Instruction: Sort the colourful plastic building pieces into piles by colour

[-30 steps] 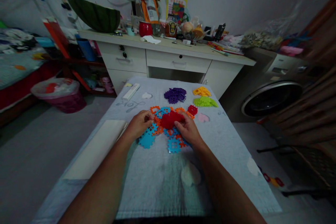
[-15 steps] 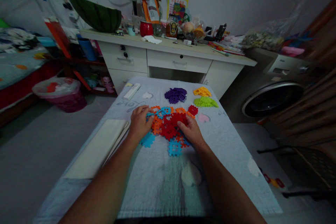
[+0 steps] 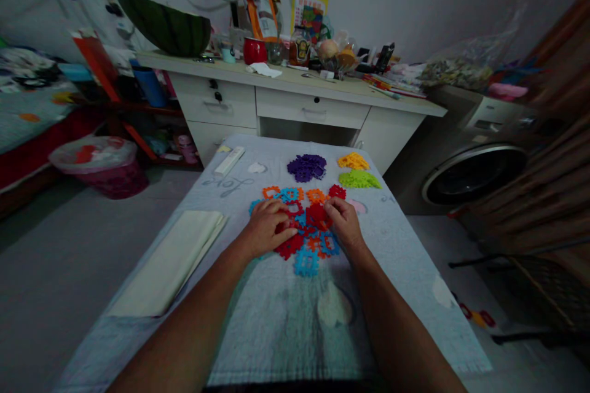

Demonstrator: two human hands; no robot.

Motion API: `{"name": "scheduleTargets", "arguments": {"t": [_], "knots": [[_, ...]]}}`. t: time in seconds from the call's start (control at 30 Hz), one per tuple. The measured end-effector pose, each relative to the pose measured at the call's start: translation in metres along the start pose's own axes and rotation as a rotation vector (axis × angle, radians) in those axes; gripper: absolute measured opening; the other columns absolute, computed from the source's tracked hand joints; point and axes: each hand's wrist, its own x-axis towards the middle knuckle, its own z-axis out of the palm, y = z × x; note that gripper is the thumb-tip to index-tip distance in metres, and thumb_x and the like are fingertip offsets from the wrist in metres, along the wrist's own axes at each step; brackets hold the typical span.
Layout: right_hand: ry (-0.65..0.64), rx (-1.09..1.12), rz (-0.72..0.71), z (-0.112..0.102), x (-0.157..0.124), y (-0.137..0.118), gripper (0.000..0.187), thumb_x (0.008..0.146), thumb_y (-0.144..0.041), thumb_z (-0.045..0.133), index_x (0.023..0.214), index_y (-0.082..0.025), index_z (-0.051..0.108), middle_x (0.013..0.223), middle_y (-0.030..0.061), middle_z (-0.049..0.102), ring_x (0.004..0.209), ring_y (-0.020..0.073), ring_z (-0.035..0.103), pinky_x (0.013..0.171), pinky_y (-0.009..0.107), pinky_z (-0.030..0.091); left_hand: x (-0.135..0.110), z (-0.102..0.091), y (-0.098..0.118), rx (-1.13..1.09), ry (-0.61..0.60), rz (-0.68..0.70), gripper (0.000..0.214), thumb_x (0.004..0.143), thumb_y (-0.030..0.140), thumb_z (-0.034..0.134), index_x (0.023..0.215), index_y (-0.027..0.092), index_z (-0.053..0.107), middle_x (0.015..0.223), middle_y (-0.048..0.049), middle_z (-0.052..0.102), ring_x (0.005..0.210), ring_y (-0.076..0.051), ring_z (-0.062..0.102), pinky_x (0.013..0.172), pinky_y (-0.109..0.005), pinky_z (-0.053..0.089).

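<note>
My right hand (image 3: 344, 221) pinches red toothed building pieces (image 3: 317, 216) between thumb and fingers, just above a mixed pile. My left hand (image 3: 267, 226) lies over the left side of that pile, its thumb apart from the fingers, touching more red pieces (image 3: 289, 248). How firmly it touches them is hard to make out. Blue square pieces (image 3: 306, 263) lie at the near edge of the pile. Orange pieces (image 3: 316, 196) and a single red piece (image 3: 337, 191) are along its far side. Part of the pile is hidden under my left hand.
Sorted heaps of purple (image 3: 306, 167), yellow (image 3: 353, 161) and green pieces (image 3: 359, 179) sit farther back on the cloth-covered table (image 3: 396, 295). A folded cream cloth (image 3: 168, 264) lies at left, a white strip-shaped object (image 3: 229, 161) beyond it. A drawer desk (image 3: 286, 98) stands behind.
My left hand has moved right and nearer, from the pile's left edge onto red pieces. Red pieces have been parted: some are now in my right hand, others lie under my left.
</note>
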Motion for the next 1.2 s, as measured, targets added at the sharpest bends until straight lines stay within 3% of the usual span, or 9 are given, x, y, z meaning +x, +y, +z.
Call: {"name": "scheduleTargets", "arguments": {"t": [0.17, 0.27, 0.37, 0.53, 0.67, 0.77, 0.87, 1.0, 1.2], "knots": [[-0.031, -0.156, -0.124, 0.000, 0.001, -0.004, 0.018, 0.083, -0.032, 0.052, 0.075, -0.021, 0.064, 0.076, 0.0023, 0.065, 0.076, 0.0190, 0.059, 0.076, 0.032, 0.045, -0.003, -0.002, -0.011, 0.102, -0.014, -0.071, 0.023, 0.079, 0.035, 0.062, 0.061, 0.021, 0.063, 0.128, -0.0078, 0.063, 0.127, -0.032, 0.047, 0.105, -0.055, 0.031], [-0.193, -0.207, -0.264, 0.004, 0.001, -0.004, 0.021, 0.085, -0.028, 0.049, 0.085, -0.022, 0.069, 0.095, 0.0050, 0.071, 0.095, 0.0218, 0.061, 0.094, 0.040, 0.041, -0.004, -0.002, -0.017, 0.157, -0.003, -0.106, 0.015, 0.076, 0.027, 0.060, 0.062, 0.021, 0.061, 0.131, -0.0070, 0.061, 0.129, -0.031, 0.046, 0.105, -0.052, 0.032], [-0.338, -0.263, -0.340, 0.011, -0.001, -0.004, 0.023, 0.085, -0.025, 0.050, 0.095, -0.024, 0.071, 0.111, 0.0042, 0.070, 0.108, 0.0230, 0.058, 0.100, 0.043, 0.036, -0.004, -0.004, -0.020, 0.193, 0.031, -0.137, 0.004, 0.072, 0.021, 0.060, 0.067, 0.022, 0.061, 0.130, -0.0078, 0.061, 0.125, -0.030, 0.049, 0.102, -0.049, 0.037], [-0.344, -0.389, -0.371, 0.008, -0.002, -0.001, 0.022, 0.086, -0.025, 0.051, 0.069, -0.021, 0.065, 0.078, 0.0032, 0.068, 0.084, 0.0197, 0.059, 0.089, 0.038, 0.038, -0.005, -0.004, -0.029, 0.198, 0.108, -0.174, 0.013, 0.074, 0.018, 0.056, 0.085, 0.022, 0.063, 0.128, -0.0096, 0.060, 0.119, -0.028, 0.053, 0.102, -0.045, 0.041], [-0.087, -0.456, -0.233, -0.008, 0.010, 0.012, 0.028, 0.089, -0.026, 0.046, 0.070, -0.019, 0.064, 0.078, 0.0047, 0.067, 0.078, 0.0185, 0.058, 0.081, 0.033, 0.040, -0.005, 0.003, -0.037, 0.253, 0.218, -0.210, 0.032, 0.082, 0.018, 0.048, 0.109, 0.021, 0.064, 0.136, -0.0111, 0.054, 0.126, -0.029, 0.048, 0.107, -0.045, 0.038], [0.128, -0.626, -0.045, -0.021, 0.028, 0.025, 0.021, 0.087, -0.023, 0.048, 0.081, -0.018, 0.067, 0.090, 0.0076, 0.069, 0.089, 0.0202, 0.059, 0.087, 0.033, 0.039, -0.004, 0.009, -0.041, 0.311, 0.242, -0.223, 0.035, 0.089, 0.023, 0.044, 0.118, 0.020, 0.063, 0.138, -0.0127, 0.052, 0.126, -0.030, 0.048, 0.107, -0.047, 0.039], [0.120, -0.821, 0.150, -0.026, 0.047, 0.035, 0.019, 0.085, -0.023, 0.054, 0.096, -0.016, 0.067, 0.100, 0.0106, 0.070, 0.096, 0.0222, 0.061, 0.092, 0.033, 0.038, -0.004, 0.012, -0.042, 0.328, 0.244, -0.236, 0.039, 0.091, 0.035, 0.046, 0.122, 0.017, 0.062, 0.137, -0.0152, 0.052, 0.125, -0.032, 0.048, 0.106, -0.048, 0.040], [0.083, -0.939, 0.356, -0.022, 0.058, 0.042, 0.032, 0.082, -0.031, 0.063, 0.109, -0.014, 0.064, 0.106, 0.0153, 0.069, 0.100, 0.0278, 0.061, 0.086, 0.035, 0.042, -0.004, 0.012, -0.044, 0.308, 0.225, -0.267, 0.041, 0.090, 0.040, 0.049, 0.121, 0.017, 0.063, 0.134, -0.0153, 0.054, 0.123, -0.032, 0.049, 0.105, -0.047, 0.041], [0.198, -0.810, 0.367, -0.019, 0.056, 0.053, 0.050, 0.074, -0.033, 0.070, 0.119, -0.013, 0.059, 0.114, 0.0165, 0.065, 0.103, 0.0268, 0.061, 0.085, 0.032, 0.045, -0.004, 0.012, -0.051, 0.266, 0.278, -0.315, 0.033, 0.089, 0.035, 0.050, 0.114, 0.019, 0.066, 0.128, -0.0137, 0.057, 0.119, -0.030, 0.051, 0.105, -0.047, 0.041]]}}
